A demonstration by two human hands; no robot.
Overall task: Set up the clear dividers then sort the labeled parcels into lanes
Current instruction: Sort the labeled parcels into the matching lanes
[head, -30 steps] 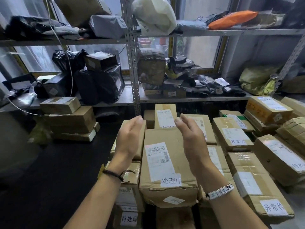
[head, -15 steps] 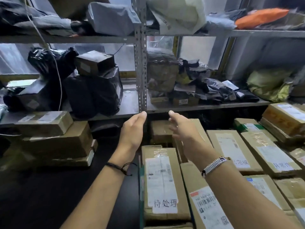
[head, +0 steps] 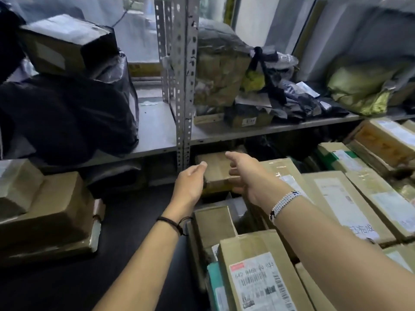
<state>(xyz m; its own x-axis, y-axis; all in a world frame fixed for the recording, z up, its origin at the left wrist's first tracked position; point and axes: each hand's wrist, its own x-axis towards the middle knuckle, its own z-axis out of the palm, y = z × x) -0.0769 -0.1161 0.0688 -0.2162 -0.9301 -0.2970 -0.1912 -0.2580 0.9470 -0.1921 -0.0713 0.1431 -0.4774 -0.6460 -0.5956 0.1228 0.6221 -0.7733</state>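
Note:
Both my hands reach forward over rows of labeled cardboard parcels. My left hand [head: 190, 184] and my right hand [head: 246, 176] flank a small brown box [head: 216, 169] that sits under the lower shelf edge. Their fingers are relaxed and hold nothing; whether they touch the box I cannot tell. A parcel with a barcode label [head: 258, 272] lies close below my right forearm. Another long parcel with a white label [head: 343, 203] lies to the right. No clear divider shows in this view.
A metal shelf upright [head: 183, 86] stands just behind my hands. Black bags [head: 67, 117] and a taped box [head: 65, 43] fill the shelf on the left. Stacked brown boxes [head: 49, 212] sit at the left on a dark surface [head: 67, 283].
The view and both hands have moved forward and lower, from above the near parcels to the small box under the shelf. The hands stay empty.

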